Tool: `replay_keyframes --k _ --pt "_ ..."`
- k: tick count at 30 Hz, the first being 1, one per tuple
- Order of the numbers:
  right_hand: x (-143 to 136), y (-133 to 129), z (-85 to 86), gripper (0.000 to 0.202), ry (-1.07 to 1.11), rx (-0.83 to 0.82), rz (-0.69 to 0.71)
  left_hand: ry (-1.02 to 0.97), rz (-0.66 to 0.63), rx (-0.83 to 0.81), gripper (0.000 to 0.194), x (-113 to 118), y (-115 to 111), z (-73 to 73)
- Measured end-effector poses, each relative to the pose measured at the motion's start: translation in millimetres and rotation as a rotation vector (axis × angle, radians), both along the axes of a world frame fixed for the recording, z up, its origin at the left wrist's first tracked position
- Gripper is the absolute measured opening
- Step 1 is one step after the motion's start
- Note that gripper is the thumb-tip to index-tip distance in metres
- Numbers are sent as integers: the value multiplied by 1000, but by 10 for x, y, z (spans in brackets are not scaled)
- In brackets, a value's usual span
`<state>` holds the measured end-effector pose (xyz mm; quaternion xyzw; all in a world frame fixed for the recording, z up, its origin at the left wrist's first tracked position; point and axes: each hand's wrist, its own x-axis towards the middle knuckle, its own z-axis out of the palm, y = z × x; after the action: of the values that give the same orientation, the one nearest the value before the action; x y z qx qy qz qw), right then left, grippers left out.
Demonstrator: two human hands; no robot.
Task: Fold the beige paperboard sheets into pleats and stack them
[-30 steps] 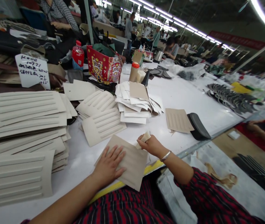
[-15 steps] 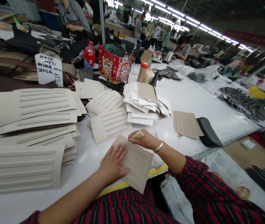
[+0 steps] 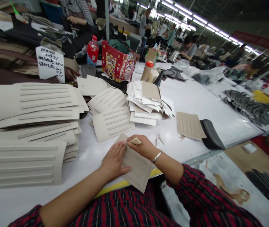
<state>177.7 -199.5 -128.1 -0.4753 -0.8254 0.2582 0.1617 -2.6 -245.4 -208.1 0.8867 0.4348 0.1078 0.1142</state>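
A beige panel (image 3: 137,170) lies at the table's near edge, its lower corner sticking out over the yellow edge strip. My left hand (image 3: 114,162) presses flat on the panel's left side, fingers stretched out and thumb apart. My right hand (image 3: 142,146) is closed around a small tool with a pale wrapped handle (image 3: 135,141); its working tip is hidden. The tool is at the panel's far edge, close beside my left fingertips. Beyond my hands lies a ribbed beige panel (image 3: 114,124), apart from them.
Ribbed panels (image 3: 37,98) are stacked at left. White and beige pieces (image 3: 146,104) pile up behind my hands. Right of them lie a ribbed tan piece (image 3: 189,125) and a curved black piece (image 3: 211,134). Farther back stand a red bottle (image 3: 92,50) and a red bag (image 3: 116,61).
My right hand has moved left along the panel's far edge, up to my left fingertips. My left hand stays flat on the panel. Thin dark bits on the table beyond are now uncovered.
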Motion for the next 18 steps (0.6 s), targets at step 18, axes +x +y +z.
replay_keyframes --k 18 --pt "24 -14 64 18 -100 1 177 18 -79 -57 85 -181 73 44"
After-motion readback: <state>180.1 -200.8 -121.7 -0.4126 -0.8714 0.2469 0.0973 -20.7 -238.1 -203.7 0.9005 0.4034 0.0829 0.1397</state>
